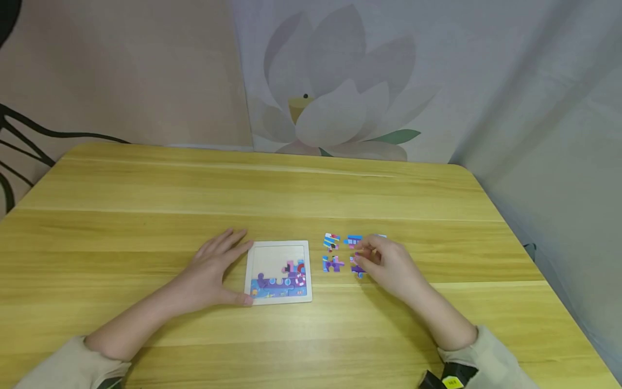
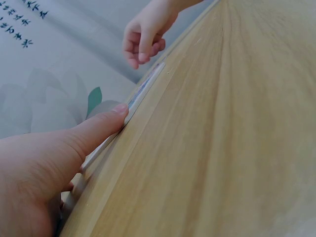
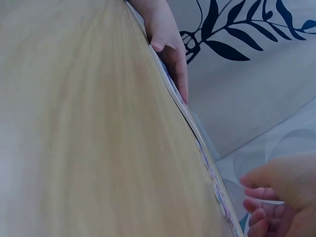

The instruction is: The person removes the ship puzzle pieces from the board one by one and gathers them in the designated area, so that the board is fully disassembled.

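A square jigsaw tray [image 1: 279, 301] with a white border lies on the wooden table, its lower part filled with purple and blue pieces. My left hand [image 1: 209, 273] spreads along the tray's left side, thumb on the lower left corner and index finger by the upper one. To the right of the tray lie loose puzzle pieces: a striped one [image 1: 331, 241], a purple one [image 1: 332, 264] and others partly under my right hand [image 1: 391, 265]. That hand hovers over them with loosely bent fingers; in the right wrist view [image 3: 284, 197] no piece shows between thumb and fingers.
The wooden table [image 1: 291, 346] reaches well past the tray on all sides. Behind it hangs a pale curtain [image 1: 350, 81] with a lotus print. A black metal rack [image 1: 24, 140] stands beyond the left edge.
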A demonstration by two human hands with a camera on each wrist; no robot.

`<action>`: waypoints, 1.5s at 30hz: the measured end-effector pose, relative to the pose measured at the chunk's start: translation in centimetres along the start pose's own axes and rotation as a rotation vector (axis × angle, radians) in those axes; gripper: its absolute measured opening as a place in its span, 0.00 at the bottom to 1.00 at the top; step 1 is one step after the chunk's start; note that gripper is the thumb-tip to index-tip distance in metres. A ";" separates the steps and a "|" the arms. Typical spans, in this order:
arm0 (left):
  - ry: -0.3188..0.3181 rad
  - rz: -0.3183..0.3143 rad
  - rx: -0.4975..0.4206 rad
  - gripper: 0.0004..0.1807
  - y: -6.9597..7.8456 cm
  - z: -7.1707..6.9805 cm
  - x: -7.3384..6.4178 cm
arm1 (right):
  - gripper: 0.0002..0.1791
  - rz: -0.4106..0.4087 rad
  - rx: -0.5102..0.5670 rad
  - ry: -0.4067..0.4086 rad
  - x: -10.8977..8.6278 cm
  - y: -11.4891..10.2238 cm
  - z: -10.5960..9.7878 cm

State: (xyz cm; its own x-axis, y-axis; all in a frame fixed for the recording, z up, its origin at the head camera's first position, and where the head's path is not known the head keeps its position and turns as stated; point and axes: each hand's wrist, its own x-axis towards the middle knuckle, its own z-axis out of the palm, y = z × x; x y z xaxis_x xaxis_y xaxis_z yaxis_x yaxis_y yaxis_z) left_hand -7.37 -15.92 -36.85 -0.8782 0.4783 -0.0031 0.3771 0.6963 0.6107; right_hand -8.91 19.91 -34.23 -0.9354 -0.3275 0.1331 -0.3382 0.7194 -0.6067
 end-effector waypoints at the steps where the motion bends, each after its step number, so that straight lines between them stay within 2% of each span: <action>1: 0.000 0.000 -0.001 0.64 0.0 0.0 0.0 | 0.07 -0.009 0.014 0.011 0.0 -0.2 0.1; 7: -0.002 0.001 0.003 0.64 0.0 -0.1 0.0 | 0.12 -0.077 0.069 0.060 0.2 -1.1 0.8; 12: -0.002 0.000 0.004 0.64 0.1 -0.2 -0.1 | 0.13 -0.118 0.085 0.080 0.5 -2.0 1.6; 20: 0.000 0.000 0.009 0.64 0.0 -0.2 -0.1 | 0.15 -0.140 0.112 0.017 0.8 -3.6 2.7; 29: 0.000 0.005 0.007 0.64 0.0 -0.1 0.1 | 0.16 -0.148 0.093 -0.053 1.3 -4.8 3.9; 34: -0.001 0.002 0.005 0.64 0.0 -0.1 0.1 | 0.16 -0.132 0.079 -0.090 1.5 -5.3 4.4; 45: -0.002 0.001 0.005 0.64 0.0 -0.1 0.0 | 0.16 -0.152 0.063 -0.145 1.8 -5.7 5.4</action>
State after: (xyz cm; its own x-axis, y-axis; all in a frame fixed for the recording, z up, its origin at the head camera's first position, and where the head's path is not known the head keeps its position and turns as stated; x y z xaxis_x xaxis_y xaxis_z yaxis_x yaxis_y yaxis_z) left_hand -7.43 -15.96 -36.80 -0.8774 0.4798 -0.0044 0.3789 0.6985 0.6071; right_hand -8.06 11.89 -34.75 -0.8481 -0.5171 0.1157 -0.4629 0.6167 -0.6367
